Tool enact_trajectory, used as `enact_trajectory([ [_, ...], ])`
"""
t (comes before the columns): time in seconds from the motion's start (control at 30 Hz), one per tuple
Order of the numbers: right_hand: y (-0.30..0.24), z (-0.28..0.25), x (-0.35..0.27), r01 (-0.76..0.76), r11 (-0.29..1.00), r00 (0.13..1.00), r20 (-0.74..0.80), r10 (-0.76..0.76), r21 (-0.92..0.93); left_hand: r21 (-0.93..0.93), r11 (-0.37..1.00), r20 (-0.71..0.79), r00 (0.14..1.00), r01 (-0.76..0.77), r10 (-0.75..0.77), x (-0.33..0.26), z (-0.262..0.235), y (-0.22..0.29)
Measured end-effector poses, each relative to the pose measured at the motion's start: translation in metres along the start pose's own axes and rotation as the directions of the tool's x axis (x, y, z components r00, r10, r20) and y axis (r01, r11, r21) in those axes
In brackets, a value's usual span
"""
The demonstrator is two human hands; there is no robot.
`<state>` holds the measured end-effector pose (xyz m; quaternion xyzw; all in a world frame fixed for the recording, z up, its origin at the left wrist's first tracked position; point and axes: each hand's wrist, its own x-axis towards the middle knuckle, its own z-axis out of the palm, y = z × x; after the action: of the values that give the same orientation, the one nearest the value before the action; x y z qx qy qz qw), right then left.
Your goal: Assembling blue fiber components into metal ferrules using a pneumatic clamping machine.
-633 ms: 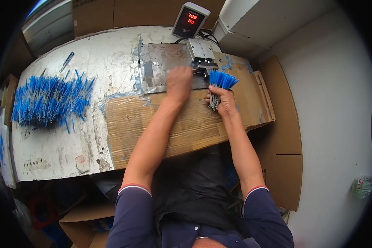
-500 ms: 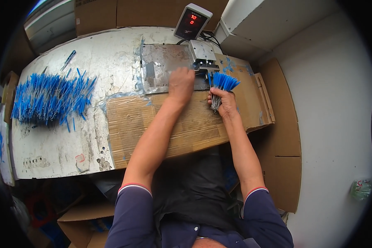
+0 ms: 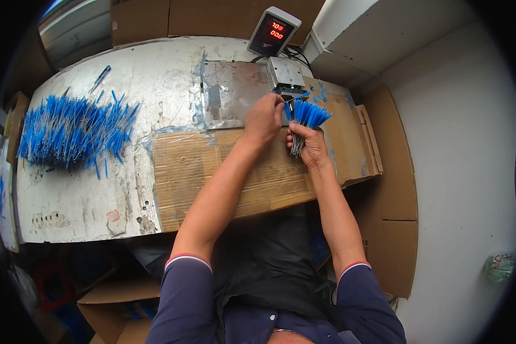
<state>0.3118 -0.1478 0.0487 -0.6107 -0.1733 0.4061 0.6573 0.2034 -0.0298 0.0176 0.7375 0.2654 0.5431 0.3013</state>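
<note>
My right hand [image 3: 308,143] is closed round an upright bundle of thin blue-ended wires [image 3: 311,116], their blue ends fanned out above the fist and bare metal ends below. Just left of it, my left hand [image 3: 264,119] has its fingertips pinched together. A single blue-ended wire [image 3: 298,97] sticks out from those fingertips, slanting up to the right across the front of a small metal device [image 3: 285,74]. The fingers partly hide the device's lower front. On the left of the table lies a large heap of the same blue-ended wires [image 3: 69,129].
A metal plate [image 3: 235,86] is set on the worn white table [image 3: 166,74], beside the device. Cardboard [image 3: 212,172] covers the near edge. Behind stands a display box [image 3: 274,34] with red lit digits and cables. A pen [image 3: 100,79] lies beyond the heap. A wall [image 3: 453,143] rises at right.
My left hand has moved right and slightly down, close to the bundle, and a single blue-ended wire now shows at its fingertips. The right hand stays almost still. The display's red digits differ.
</note>
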Motion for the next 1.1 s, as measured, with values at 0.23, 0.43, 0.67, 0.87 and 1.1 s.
enact_trajectory([
  [0.23,0.008,0.01,-0.008,0.021,1.0,1.0,-0.001,-0.021,-0.012,-0.267,0.937,0.093,0.974,0.225,-0.208,-0.004,0.008,-0.001],
  [0.43,0.017,0.012,-0.012,0.048,0.985,0.994,-0.104,-0.031,0.167,-0.203,0.964,0.074,0.985,0.171,-0.159,-0.006,0.011,-0.003],
  [0.67,0.015,0.01,-0.017,0.086,0.995,0.996,0.003,-0.086,0.042,-0.198,0.971,0.068,0.99,0.137,-0.126,-0.007,0.011,-0.003],
  [0.87,0.007,0.008,0.004,0.184,0.983,0.968,-0.176,-0.179,0.015,-0.071,0.971,-0.156,0.959,0.228,-0.237,0.0,0.003,0.001],
  [1.1,0.007,0.012,0.021,0.172,0.985,0.958,-0.229,-0.174,-0.028,-0.037,0.987,-0.213,0.964,0.156,-0.161,0.005,-0.003,-0.007],
])
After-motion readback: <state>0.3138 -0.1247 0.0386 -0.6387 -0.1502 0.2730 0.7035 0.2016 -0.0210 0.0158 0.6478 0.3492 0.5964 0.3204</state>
